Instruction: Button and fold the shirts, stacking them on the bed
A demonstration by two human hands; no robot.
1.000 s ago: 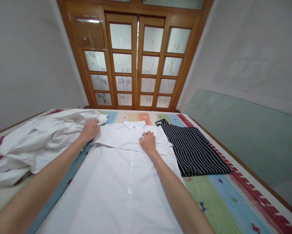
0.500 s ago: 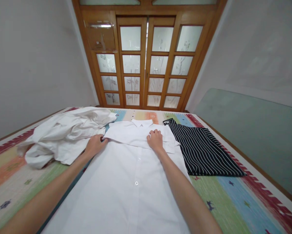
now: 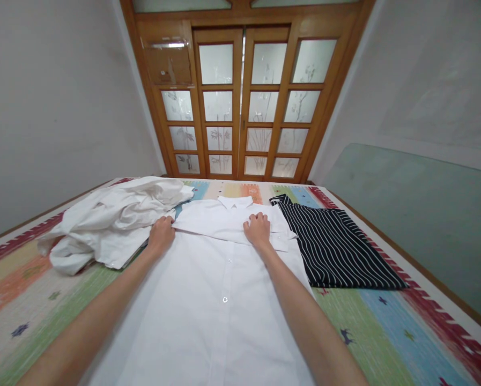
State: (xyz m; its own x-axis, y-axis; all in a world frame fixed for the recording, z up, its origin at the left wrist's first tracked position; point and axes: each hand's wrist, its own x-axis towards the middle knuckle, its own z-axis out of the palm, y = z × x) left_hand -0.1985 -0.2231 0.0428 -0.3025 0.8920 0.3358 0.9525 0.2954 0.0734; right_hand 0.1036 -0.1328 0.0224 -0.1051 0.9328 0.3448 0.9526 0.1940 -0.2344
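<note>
A white button-up shirt (image 3: 192, 300) lies front up before me, its collar (image 3: 235, 202) at the far end. Its sleeves seem to be laid across the chest. My left hand (image 3: 162, 235) is closed on the shirt's left edge, near the shoulder. On the right half of the chest rests my right hand (image 3: 258, 230), fingers curled together on the cloth; what lies under the fingertips is hidden. Left of my left hand is a crumpled heap of white cloth (image 3: 111, 220). A black garment with white stripes (image 3: 337, 246) lies folded beside the shirt on the right.
The clothes lie on a colourful patterned cover (image 3: 369, 327) with dark red borders. A grey wall (image 3: 55, 107) rises on the left, and a pale green panel (image 3: 409, 209) stands along the right. Wooden doors with glass panes (image 3: 240, 102) are beyond the far edge.
My left hand has shifted slightly up and its fingers have closed more at the shirt's edge. My right hand stays at the same spot on the chest. The view has moved a little.
</note>
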